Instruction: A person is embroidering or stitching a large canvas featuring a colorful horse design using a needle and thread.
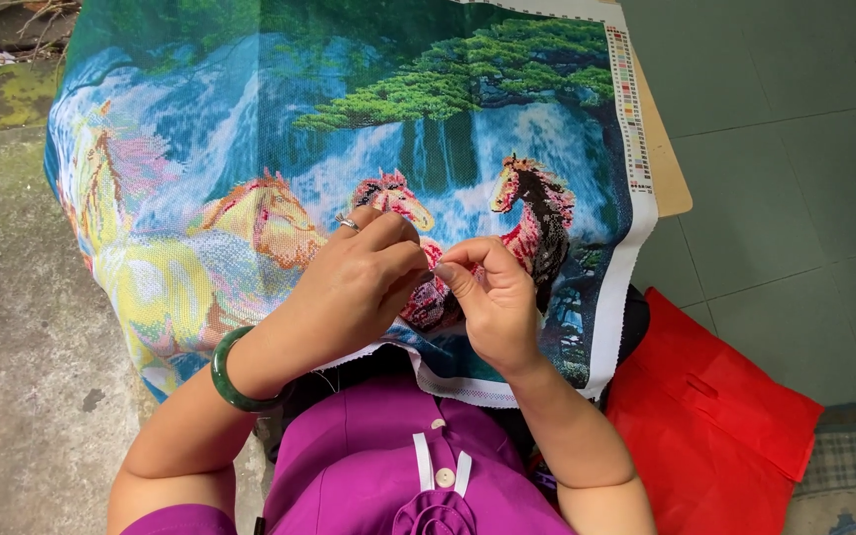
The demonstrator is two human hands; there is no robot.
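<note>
Pretty tight in the frame's middle: the left hand [354, 287] and right hand [492, 297] are pressed close together on the embroidered canvas [250, 149]. Free room is found across the canvas's upper half. Lower right, passage is blocked by a red bag [715, 416]; upper right, bare floor tiles [795, 149] are left open.

Red bag [710, 416] on the floor at lower right, creased, lying partly over a checked mat [844, 466]. Grey tiled floor [795, 149] on the right side. Tan desk [668, 163] edge showing at upper right. Rough concrete ground [22, 327] on the left, mossy green patch [2, 94] near the top left corner, some dry twigs and debris there.
</note>
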